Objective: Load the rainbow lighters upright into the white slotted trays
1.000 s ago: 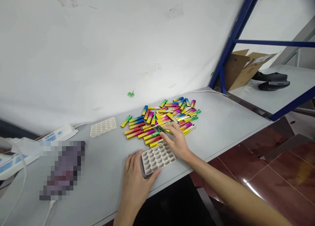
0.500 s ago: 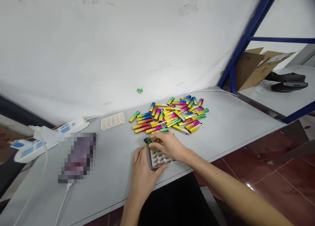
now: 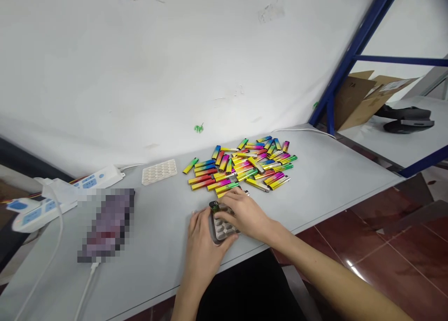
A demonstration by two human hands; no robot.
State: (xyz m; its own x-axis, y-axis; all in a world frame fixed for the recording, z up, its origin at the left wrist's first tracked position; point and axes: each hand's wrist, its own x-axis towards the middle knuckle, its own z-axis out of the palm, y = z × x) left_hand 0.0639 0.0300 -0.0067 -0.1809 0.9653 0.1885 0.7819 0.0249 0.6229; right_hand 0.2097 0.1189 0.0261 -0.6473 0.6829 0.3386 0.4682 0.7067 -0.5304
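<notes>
My left hand (image 3: 203, 246) grips the left and near edges of a pale tray with rows of oval holes (image 3: 224, 230), its thumb along the near side. Over the tray reaches my right hand (image 3: 243, 213), thumb and forefinger closed on a green lighter (image 3: 214, 207) with a black top. That lighter stands nearly upright at the tray's far left corner; its lower end is hidden. My right hand covers much of the tray. Just beyond lies a pile of shiny lighters (image 3: 245, 164) in yellow blended with red, blue, green, pink or silver.
A second holed tray (image 3: 159, 171) lies flat by the wall. Left of it are a white power strip (image 3: 94, 181) and a blurred-out dark object (image 3: 108, 225) with a white cable (image 3: 86, 286). A blue metal frame (image 3: 350, 55) and cardboard box (image 3: 360, 97) are at the right.
The green lighter has gone from tilted to nearly upright at the tray corner, and my right hand has shifted slightly nearer. My left hand stays on the tray.
</notes>
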